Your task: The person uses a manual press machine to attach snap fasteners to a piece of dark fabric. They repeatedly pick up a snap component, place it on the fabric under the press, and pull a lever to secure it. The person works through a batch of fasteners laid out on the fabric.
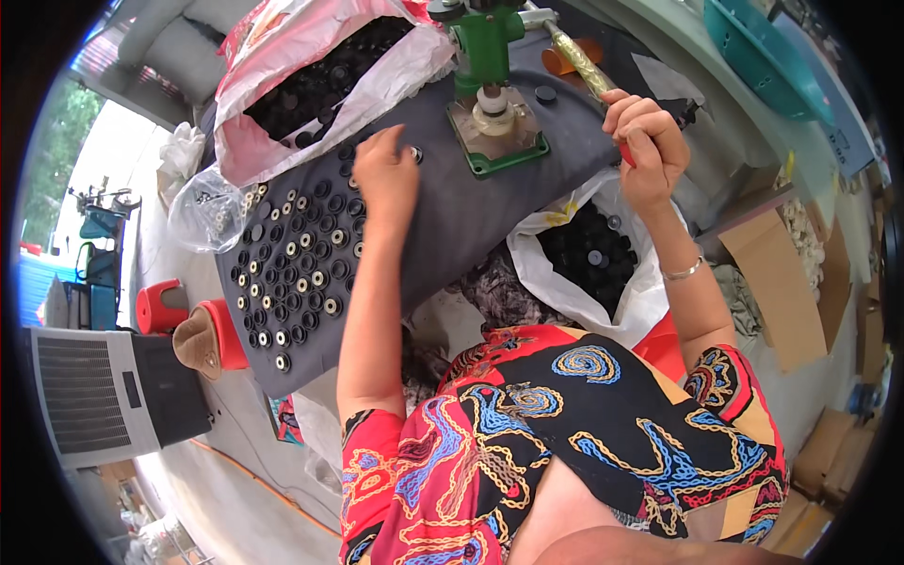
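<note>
Pick step between press strokes: left hand (384, 174) down on the grey counter (452, 226), fingers together over a small ring part (415, 153) beside the green hand press (490, 94).
Right hand (645, 141) clamped on the press lever (579, 61). Next, I judge: seat the part on the die (492, 105), clear my fingers, pull.

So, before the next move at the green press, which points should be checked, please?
1. Right hand closed on the press lever: ok.
2. Left hand out from under the green press: ok, it rests on the grey cloth beside the base.
3. Part seated on the press die: cannot tell.
4. Small black caps laid out within reach of the left hand: ok.
5. White bag of black caps open: ok.
</note>
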`<state>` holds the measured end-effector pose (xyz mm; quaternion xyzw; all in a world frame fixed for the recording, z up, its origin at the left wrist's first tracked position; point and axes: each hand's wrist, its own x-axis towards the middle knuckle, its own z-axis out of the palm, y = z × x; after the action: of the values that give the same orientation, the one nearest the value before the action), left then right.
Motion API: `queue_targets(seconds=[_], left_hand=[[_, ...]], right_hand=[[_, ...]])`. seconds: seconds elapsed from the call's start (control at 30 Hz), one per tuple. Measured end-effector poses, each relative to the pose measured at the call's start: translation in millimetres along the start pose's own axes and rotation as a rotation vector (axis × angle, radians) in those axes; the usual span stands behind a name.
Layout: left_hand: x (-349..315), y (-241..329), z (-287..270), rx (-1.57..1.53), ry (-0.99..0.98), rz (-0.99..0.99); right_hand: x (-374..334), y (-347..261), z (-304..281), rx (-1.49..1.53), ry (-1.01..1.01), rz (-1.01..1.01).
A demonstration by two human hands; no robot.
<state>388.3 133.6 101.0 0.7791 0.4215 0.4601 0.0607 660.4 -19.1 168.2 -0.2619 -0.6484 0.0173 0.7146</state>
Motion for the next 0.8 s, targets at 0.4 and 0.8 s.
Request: queue_targets(seconds=[0.4, 0.8], left_hand=[[-28.7, 4.5, -43.4, 0.457, -0.498, 0.373], [-31.5, 22.0, -26.0, -0.201, -0.566, 0.023]], right_hand=[[178.4, 10.9, 6.5, -0.159, -0.02, 0.11], [204.4, 26.0, 18.2, -0.014, 0.13, 0.333]])
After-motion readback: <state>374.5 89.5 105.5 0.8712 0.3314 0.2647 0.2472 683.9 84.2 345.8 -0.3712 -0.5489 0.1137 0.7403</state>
